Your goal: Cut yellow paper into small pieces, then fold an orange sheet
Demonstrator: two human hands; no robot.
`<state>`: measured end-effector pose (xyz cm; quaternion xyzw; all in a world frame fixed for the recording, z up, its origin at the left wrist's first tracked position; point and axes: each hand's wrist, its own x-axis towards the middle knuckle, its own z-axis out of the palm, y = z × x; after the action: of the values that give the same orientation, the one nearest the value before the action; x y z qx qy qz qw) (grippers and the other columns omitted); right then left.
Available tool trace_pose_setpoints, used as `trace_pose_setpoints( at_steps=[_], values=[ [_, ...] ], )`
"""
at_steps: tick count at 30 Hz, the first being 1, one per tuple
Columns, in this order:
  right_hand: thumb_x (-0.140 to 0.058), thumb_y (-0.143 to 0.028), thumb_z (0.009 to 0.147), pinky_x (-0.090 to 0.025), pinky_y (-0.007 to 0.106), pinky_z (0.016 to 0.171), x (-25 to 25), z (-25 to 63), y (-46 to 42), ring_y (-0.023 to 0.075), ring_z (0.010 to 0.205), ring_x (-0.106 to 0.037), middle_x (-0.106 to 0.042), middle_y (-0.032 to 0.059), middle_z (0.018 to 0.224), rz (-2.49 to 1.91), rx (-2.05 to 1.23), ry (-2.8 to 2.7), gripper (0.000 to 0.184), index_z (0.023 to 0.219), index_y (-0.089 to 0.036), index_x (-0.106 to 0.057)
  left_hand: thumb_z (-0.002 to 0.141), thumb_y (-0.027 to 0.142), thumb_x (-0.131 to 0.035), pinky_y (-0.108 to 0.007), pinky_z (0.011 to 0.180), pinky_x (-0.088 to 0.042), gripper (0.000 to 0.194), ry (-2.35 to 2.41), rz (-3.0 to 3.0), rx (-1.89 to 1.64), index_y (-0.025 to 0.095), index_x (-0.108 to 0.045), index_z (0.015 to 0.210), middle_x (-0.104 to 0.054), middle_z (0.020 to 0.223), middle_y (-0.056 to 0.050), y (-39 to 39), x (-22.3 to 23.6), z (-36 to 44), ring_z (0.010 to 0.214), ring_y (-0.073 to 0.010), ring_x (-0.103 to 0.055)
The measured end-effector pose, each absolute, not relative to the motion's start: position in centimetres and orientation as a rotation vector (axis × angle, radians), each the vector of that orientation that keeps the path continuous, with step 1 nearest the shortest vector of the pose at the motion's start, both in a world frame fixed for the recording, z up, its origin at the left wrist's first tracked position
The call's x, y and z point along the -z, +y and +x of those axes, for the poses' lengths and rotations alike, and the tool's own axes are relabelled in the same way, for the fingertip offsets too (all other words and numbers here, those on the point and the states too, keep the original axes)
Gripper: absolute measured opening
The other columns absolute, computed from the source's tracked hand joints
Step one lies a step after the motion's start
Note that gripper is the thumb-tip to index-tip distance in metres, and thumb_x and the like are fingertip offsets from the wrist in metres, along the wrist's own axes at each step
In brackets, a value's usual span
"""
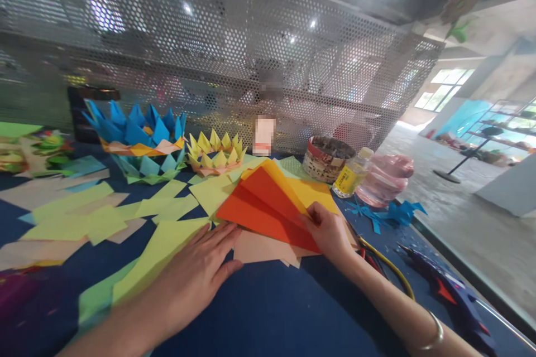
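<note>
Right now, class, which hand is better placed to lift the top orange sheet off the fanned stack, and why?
The right hand: its fingers already pinch the corner of the orange sheet on the fanned stack. The left hand lies flat on a yellow-green sheet beside it.

Two folded paper crowns (138, 136) (215, 153), one glue bottle (352, 175), one glue gun (450, 295), two hands (196, 273) (329, 231).

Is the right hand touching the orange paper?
Touching. The head view shows the right hand with fingers pinching the edge of the orange paper in the fanned stack.
</note>
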<state>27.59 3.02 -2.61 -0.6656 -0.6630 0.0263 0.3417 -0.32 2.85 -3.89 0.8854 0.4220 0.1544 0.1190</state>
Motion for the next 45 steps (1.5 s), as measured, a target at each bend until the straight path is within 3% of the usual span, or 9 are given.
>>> trace_pose_setpoints(
  at_steps=[2, 5, 7, 12, 17, 20, 30, 36, 45],
  values=[
    [-0.055, -0.031, 0.078, -0.035, 0.021, 0.049, 2.7, 27.6, 3.0, 0.0118, 0.05, -0.047, -0.051, -0.0049, 0.059, -1.719, -0.07, -1.718, 0.011, 0.078, -0.021, -0.051, 0.091, 0.043, -0.045, -0.053, 0.107, -0.035, 0.051, 1.257, 2.58, -0.516, 0.018, -0.046, 0.136, -0.047, 0.141, -0.01, 3.1, 4.1, -0.4, 0.13, -0.0299, -0.043],
    [-0.048, -0.021, 0.083, -0.047, 0.024, 0.061, 2.8, 27.5, 2.8, 0.014, 0.064, -0.061, -0.064, 0.003, 0.091, -1.618, -0.045, -1.745, 0.028, 0.112, -0.022, -0.046, 0.092, 0.043, -0.041, -0.05, 0.107, -0.036, 0.054, 1.291, 2.565, -0.493, 0.016, -0.039, 0.14, -0.04, 0.146, -0.011, 3.4, 4.2, -0.5, 0.134, -0.0286, -0.038],
    [-0.041, -0.017, 0.088, -0.05, 0.026, 0.07, 2.8, 27.5, 2.6, 0.016, 0.078, -0.065, -0.063, 0.0073, 0.105, -1.514, -0.013, -1.852, 0.03, 0.117, -0.023, -0.044, 0.093, 0.042, -0.038, -0.049, 0.108, -0.035, 0.055, 1.299, 2.543, -0.466, 0.016, -0.036, 0.141, -0.036, 0.148, -0.011, 3.4, 4.2, -0.5, 0.136, -0.0279, -0.034],
    [-0.037, -0.015, 0.091, -0.051, 0.028, 0.079, 2.3, 27.0, 2.0, 0.0185, 0.097, -0.063, -0.057, 0.0101, 0.117, -1.436, 0.032, -2.185, 0.027, 0.104, -0.023, -0.06, 0.093, 0.042, -0.039, -0.046, 0.109, -0.033, 0.058, 1.265, 2.458, -0.554, 0.019, -0.029, 0.145, -0.031, 0.152, -0.009, 3.2, 4.0, -0.5, 0.137, -0.0272, -0.031],
    [-0.063, -0.043, 0.082, -0.053, 0.034, 0.078, 1.7, 26.1, 1.5, 0.0225, 0.091, -0.063, -0.062, 0.0118, 0.11, -1.431, 0.07, -2.303, 0.033, 0.105, -0.02, -0.063, 0.094, 0.038, -0.038, -0.043, 0.11, -0.031, 0.057, 1.194, 2.426, -0.572, 0.023, -0.022, 0.147, -0.026, 0.154, -0.006, 3.0, 3.9, -0.4, 0.139, -0.0257, -0.028],
    [-0.058, -0.032, 0.087, -0.053, 0.033, 0.075, 1.9, 25.9, 1.5, 0.0212, 0.089, -0.064, -0.063, 0.0119, 0.108, -1.414, 0.083, -2.323, 0.022, 0.104, -0.02, -0.065, 0.094, 0.037, -0.038, -0.043, 0.11, -0.032, 0.057, 1.175, 2.419, -0.582, 0.025, -0.021, 0.147, -0.026, 0.154, -0.005, 3.0, 3.8, -0.3, 0.138, -0.0259, -0.029],
    [-0.056, -0.013, 0.079, -0.049, 0.03, 0.079, 1.9, 26.4, 2.2, 0.0205, 0.093, -0.064, -0.068, 0.0079, 0.092, -1.498, -0.193, -1.944, 0.018, 0.065, -0.019, -0.065, 0.094, 0.042, -0.037, -0.043, 0.111, -0.031, 0.05, 1.163, 2.24, -0.582, 0.027, -0.036, 0.141, -0.037, 0.15, -0.004, 2.4, 3.4, -0.1, 0.136, -0.0234, -0.035],
    [-0.065, -0.023, 0.074, -0.047, 0.027, 0.069, 2.2, 26.8, 2.5, 0.0208, 0.091, -0.063, -0.064, 0.0037, 0.078, -1.525, -0.247, -1.845, 0.02, 0.057, -0.021, -0.055, 0.09, 0.043, -0.045, -0.038, 0.102, -0.044, 0.043, 1.078, 1.686, -0.673, 0.025, -0.05, 0.128, -0.053, 0.139, -0.007, 2.5, 2.4, 0.3, 0.125, -0.023, -0.05],
    [-0.069, -0.037, 0.072, -0.046, 0.03, 0.075, 2.3, 26.8, 2.7, 0.0224, 0.092, -0.063, -0.066, 0.0051, 0.08, -1.514, -0.376, -1.732, 0.029, 0.054, -0.021, -0.053, 0.083, 0.044, -0.053, -0.038, 0.099, -0.046, 0.038, 1.005, 1.41, -0.708, 0.022, -0.06, 0.113, -0.063, 0.127, -0.008, 2.8, 2.8, 0.7, 0.117, -0.0233, -0.058]
  ],
)
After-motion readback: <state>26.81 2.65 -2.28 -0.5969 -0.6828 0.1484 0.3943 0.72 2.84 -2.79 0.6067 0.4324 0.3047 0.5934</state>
